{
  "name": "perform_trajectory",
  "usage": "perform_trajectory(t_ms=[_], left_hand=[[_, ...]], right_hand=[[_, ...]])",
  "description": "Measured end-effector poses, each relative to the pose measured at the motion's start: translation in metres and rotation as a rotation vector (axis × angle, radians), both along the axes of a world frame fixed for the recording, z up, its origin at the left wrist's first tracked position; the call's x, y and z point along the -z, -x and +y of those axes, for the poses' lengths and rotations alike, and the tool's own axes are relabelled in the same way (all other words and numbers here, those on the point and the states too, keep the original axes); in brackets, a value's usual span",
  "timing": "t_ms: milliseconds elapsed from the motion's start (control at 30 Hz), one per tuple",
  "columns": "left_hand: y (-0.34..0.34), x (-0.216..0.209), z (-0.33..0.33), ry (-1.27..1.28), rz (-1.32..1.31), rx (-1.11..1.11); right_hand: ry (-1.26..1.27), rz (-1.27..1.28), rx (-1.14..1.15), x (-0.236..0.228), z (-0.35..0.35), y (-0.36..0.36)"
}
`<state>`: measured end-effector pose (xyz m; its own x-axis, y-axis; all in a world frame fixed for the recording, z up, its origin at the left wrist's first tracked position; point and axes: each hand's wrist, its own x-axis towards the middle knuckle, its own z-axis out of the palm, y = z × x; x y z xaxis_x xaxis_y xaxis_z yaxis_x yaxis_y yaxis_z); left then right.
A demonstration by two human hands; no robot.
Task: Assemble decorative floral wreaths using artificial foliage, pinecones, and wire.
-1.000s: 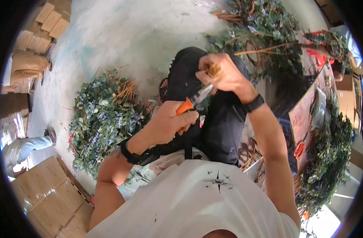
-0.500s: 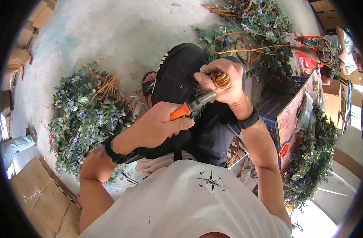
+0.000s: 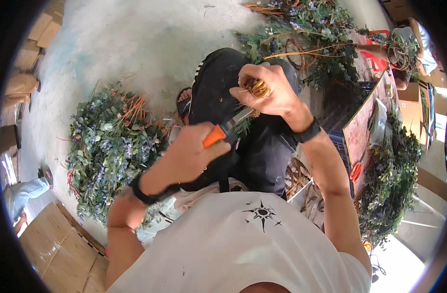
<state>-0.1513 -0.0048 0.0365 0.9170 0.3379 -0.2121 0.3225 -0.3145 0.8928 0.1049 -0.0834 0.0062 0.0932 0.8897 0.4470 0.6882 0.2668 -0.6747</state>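
Observation:
My left hand [image 3: 187, 151], a little smeared by motion, is closed around orange-handled pliers [image 3: 214, 136]. The metal jaws of the pliers point up and right, just below my right hand [image 3: 274, 93]. That hand is wrapped round a bundle of brown stems [image 3: 258, 88], whose ends face up out of the grip. Some green needle-like foliage [image 3: 244, 125] shows under the bundle, over my black trousers [image 3: 223, 83]. Whether the jaws touch a stem or wire, I cannot tell.
Heaps of artificial greenery with blue flowers lie on the left [image 3: 111, 151] and at the far right [image 3: 326, 44]. Beside my right arm are a dark crate [image 3: 338, 146], a board [image 3: 362, 129] and red scissors [image 3: 356, 172]. Another person [image 3: 421, 49] handles a vine wreath [image 3: 401, 53].
My right hand has shifted slightly left and up with the stems. My left hand and the pliers have moved a little left, their jaws lower in tilt and blurred. The whole view has shifted slightly.

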Motion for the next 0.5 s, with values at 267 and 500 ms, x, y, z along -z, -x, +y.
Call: perform_trajectory(t_ms=[267,500], left_hand=[[-0.012,-0.040,0.061,-0.543,-0.008,0.278],[-0.029,-0.045,0.077,-0.710,-0.059,0.312]], right_hand=[[0.376,-0.017,-0.016,-0.035,-0.056,0.001],[0.191,-0.323,0.192,-0.030,-0.056,0.017]])
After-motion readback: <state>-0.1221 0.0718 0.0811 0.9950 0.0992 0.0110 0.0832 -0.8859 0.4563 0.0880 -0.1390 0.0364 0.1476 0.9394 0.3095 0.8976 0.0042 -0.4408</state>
